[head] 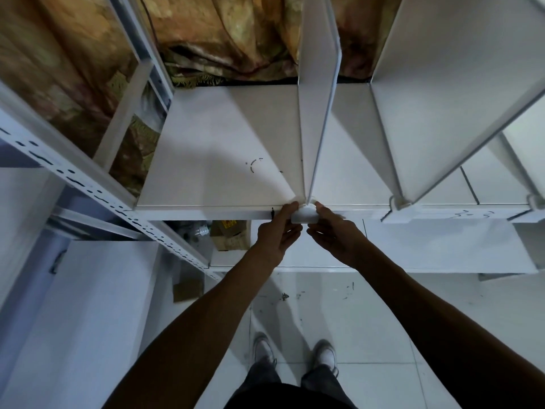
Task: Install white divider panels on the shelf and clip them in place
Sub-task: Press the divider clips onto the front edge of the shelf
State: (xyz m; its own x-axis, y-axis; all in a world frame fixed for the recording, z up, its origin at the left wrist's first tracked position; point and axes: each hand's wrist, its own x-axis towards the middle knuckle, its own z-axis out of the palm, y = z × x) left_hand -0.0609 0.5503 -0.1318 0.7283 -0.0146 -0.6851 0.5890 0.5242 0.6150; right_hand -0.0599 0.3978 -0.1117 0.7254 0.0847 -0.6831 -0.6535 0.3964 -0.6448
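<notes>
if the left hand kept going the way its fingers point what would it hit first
The left hand points up at the shelf edge, beside the clip. It would likely meet that edge first, at the divider foot; depth is unclear.

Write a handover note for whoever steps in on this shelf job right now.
Left hand and right hand: both pinch a white clip at the shelf's front edge, at the foot of the middle divider panel.
Done: that panel stands upright on the shelf; the next divider to the right already has a clip at its foot.
Left: seat this clip fully, then check it. Whether more panels remain is not visible.
</notes>
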